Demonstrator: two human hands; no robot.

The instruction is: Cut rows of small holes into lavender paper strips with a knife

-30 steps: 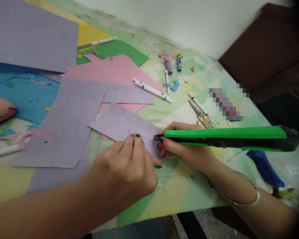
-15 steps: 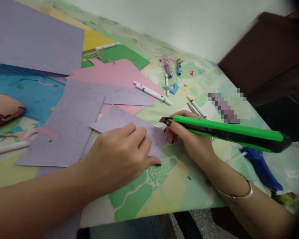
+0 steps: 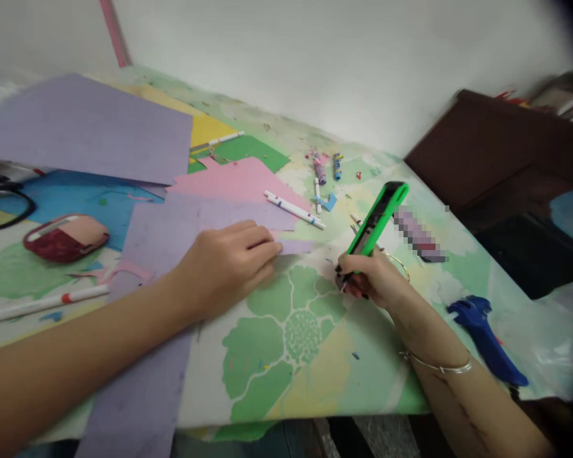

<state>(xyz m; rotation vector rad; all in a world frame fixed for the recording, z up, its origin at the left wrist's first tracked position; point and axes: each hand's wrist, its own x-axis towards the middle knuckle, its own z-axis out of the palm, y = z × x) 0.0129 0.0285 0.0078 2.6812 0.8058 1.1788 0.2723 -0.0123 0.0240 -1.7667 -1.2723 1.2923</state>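
My right hand (image 3: 375, 277) is closed around a green and black utility knife (image 3: 373, 222), gripped like a pen, its blade end low and its body slanting up to the right. My left hand (image 3: 236, 264) has its fingers bent and pressed together at a small piece of purple paper (image 3: 298, 247). Only a narrow part of that piece shows past the fingertips; the thumb is hidden. Under and beside my left forearm lie larger purple sheets (image 3: 146, 238). A pink sheet (image 3: 239, 178) with a cut edge lies behind them, carrying white markers (image 3: 296, 211).
A blue glue gun (image 3: 489, 346) lies at the right table edge. At left are a dark red and pink pouch (image 3: 67, 238), a large purple sheet (image 3: 90, 127) and blue paper (image 3: 76, 197). Small rolled papers (image 3: 319, 170) sit near the wall. A brown cabinet (image 3: 506, 146) stands behind.
The knife has swung from nearly level to steeply upright, its blade end lower and away from the paper. My left hand has shifted left with the small purple piece. The view has tilted up.
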